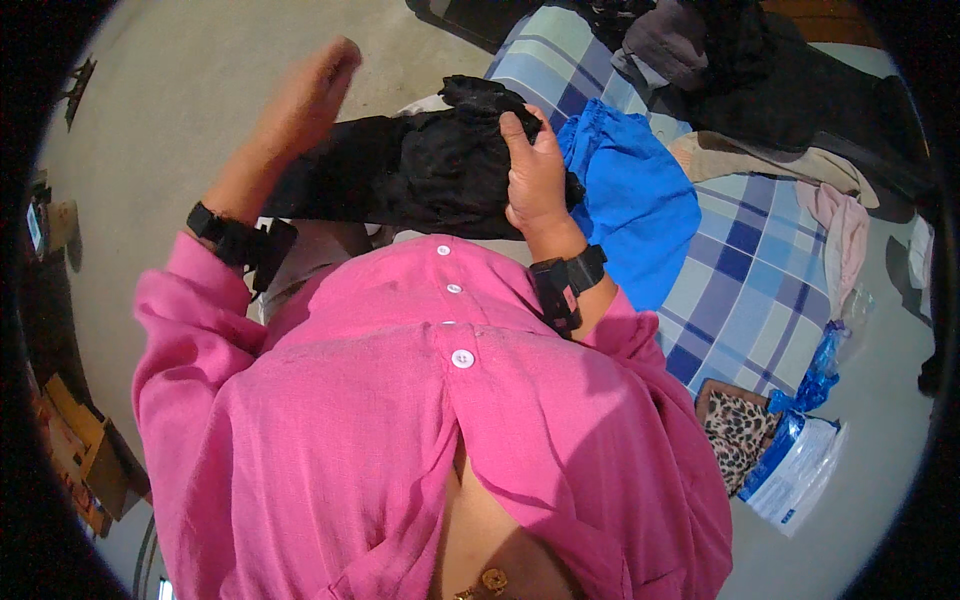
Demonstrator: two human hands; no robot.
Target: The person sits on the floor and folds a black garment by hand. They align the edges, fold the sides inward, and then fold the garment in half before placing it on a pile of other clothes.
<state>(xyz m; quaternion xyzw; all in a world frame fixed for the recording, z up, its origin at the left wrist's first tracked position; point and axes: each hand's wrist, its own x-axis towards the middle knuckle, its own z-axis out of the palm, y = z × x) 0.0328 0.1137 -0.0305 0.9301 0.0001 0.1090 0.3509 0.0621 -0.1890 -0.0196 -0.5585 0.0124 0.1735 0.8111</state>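
A black garment (420,172) lies across my lap, its fabric bunched towards the right end. My right hand (534,169) grips that bunched end, the thumb on top. Over the garment's left part, my left hand (311,90) is raised and blurred, with no object visible in it; how its fingers are set is unclear. Beside my right hand a blue garment (637,195) with a gathered edge is spread on a blue and white plaid cloth (750,262). Both wrists wear black straps with small devices.
Dark clothes (720,67) are heaped at the upper right, near a beige garment (787,161) and a pink cloth (836,225). A leopard-print item (739,431) and a plastic package (799,465) lie at the lower right. A cardboard box (90,450) stands at the far left.
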